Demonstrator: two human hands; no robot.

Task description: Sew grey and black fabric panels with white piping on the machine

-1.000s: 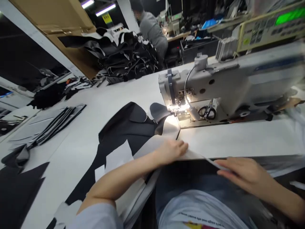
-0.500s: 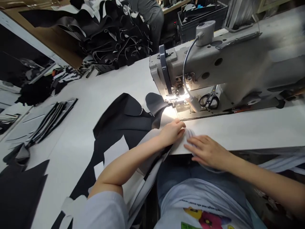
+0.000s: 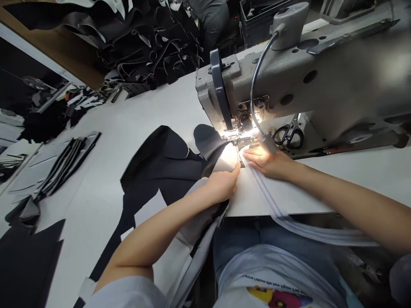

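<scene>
Under the lamp light, my right hand (image 3: 268,161) has its fingers closed on the end of a white tape (image 3: 265,192), close to the presser foot. From there the tape runs down over the table's edge and off to the right. My left hand (image 3: 223,185) pinches the edge of a black fabric piece (image 3: 160,169) with a pale underside, just left of the tape. The sewing machine (image 3: 245,122) stands right in front of both hands, its needle area partly lost in glare. The fabric's lower part lies beneath my left forearm.
Scissors (image 3: 290,133) lie on the machine bed, right of the bendy lamp (image 3: 253,85). Stacked cut pieces (image 3: 59,164) and a dark sheet (image 3: 28,256) lie at left. Behind is a heap of black fabric (image 3: 150,51); a person (image 3: 212,19) is beyond it.
My right hand has moved up and forward to the presser foot with the tape end, which now stretches behind it. My left hand has shifted slightly left and down.
</scene>
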